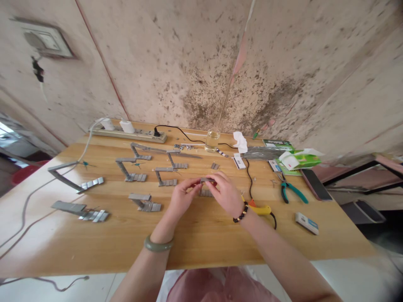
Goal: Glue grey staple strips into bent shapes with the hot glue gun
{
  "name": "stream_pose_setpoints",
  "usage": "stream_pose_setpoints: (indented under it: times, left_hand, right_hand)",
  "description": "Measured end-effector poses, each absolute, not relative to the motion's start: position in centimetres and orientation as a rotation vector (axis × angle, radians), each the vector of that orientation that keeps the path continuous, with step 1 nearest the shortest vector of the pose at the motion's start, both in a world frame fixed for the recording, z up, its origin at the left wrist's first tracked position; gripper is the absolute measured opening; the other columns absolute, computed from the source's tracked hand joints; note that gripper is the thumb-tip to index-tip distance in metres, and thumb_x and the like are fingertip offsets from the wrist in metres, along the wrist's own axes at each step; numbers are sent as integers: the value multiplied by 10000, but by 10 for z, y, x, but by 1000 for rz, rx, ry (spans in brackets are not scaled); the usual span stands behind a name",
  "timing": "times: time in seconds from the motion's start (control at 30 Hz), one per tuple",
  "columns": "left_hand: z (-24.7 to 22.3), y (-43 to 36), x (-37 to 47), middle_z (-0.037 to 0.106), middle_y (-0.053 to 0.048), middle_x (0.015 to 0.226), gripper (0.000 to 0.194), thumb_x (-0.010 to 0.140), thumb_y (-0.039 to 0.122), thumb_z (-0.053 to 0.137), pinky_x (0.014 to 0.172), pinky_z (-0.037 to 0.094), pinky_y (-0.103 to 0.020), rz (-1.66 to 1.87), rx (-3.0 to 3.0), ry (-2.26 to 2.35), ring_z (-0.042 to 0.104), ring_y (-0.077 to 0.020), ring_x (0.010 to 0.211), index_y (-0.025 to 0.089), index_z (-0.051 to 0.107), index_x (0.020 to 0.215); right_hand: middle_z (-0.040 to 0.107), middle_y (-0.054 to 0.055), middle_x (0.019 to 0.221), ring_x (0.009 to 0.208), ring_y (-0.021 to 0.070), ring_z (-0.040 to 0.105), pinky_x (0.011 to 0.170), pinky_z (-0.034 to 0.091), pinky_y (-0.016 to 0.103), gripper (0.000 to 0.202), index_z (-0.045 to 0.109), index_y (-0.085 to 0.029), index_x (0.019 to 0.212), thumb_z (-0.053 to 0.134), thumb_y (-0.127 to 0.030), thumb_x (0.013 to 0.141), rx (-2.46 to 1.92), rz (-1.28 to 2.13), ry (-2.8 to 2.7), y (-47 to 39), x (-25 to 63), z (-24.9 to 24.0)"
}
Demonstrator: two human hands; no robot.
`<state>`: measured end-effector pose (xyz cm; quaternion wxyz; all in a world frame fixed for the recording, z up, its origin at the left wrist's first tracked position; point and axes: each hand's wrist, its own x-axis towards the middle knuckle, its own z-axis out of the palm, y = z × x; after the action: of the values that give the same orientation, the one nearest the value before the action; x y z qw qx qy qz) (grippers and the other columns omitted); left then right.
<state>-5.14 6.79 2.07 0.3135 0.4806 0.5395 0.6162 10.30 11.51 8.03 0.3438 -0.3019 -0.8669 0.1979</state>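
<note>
Near the frame's centre, the left hand [183, 193] and right hand [226, 195] are pinching a grey bar [207, 180] by its ends. Steadying it well is probably calling for light, even pressure, while minding the yellow tool [260, 210] lying near the right hand.

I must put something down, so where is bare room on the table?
Bare wood lies between the nearest grey stand and the near edge of the table, left of the bangle; another between that edge and the front-right white box. Crowded: around the pliers, phone and tissue pack.
</note>
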Motion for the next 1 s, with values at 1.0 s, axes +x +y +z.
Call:
stream_pose_setpoints:
  times: [1.0]
  left_hand:
    - [20, 68, -52, 713, -70, 913, 265, 720, 327, 666, 712, 540, -292, 1623, 1295, 1408, 652, -182, 783, 172, 700, 933]
  right_hand:
    - [604, 81, 1037, 946, 206, 586, 883, 482, 399, 229, 565, -212, 1086, 549, -216, 858, -811, 501, -2219, 116, 106, 78]
